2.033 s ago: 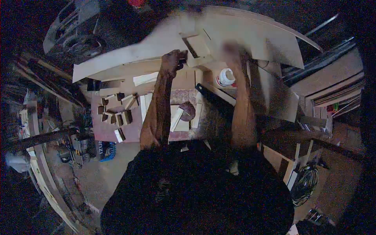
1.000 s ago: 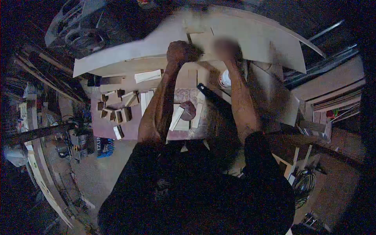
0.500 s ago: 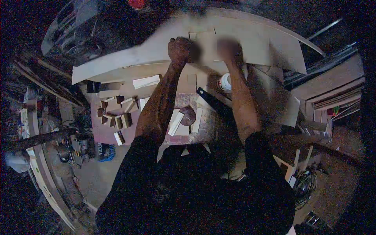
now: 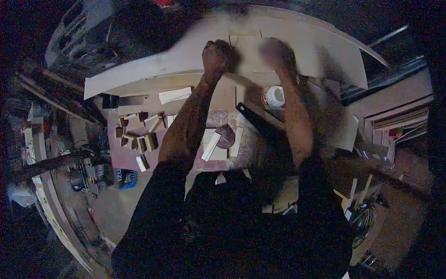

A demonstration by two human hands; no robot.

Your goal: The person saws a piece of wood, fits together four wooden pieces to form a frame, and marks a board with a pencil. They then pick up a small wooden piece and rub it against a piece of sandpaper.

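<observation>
Beyond the tub [image 4: 276, 96], your left hand [image 4: 217, 58] is curled and your right hand [image 4: 278, 56] blurred; I cannot tell whether either grips the pale board [image 4: 248, 52] between them. Wood blocks [image 4: 149, 142] lie well left of the tub.

Pale capital letters, seemingly "IZU", stand on a dark, flat-sided object [image 4: 120, 176] beside a bright blue ridged coil [image 4: 130, 179]; blur leaves the reading uncertain. The red-marked label on the white, round plastic tub [image 4: 275, 96] is illegible.
</observation>
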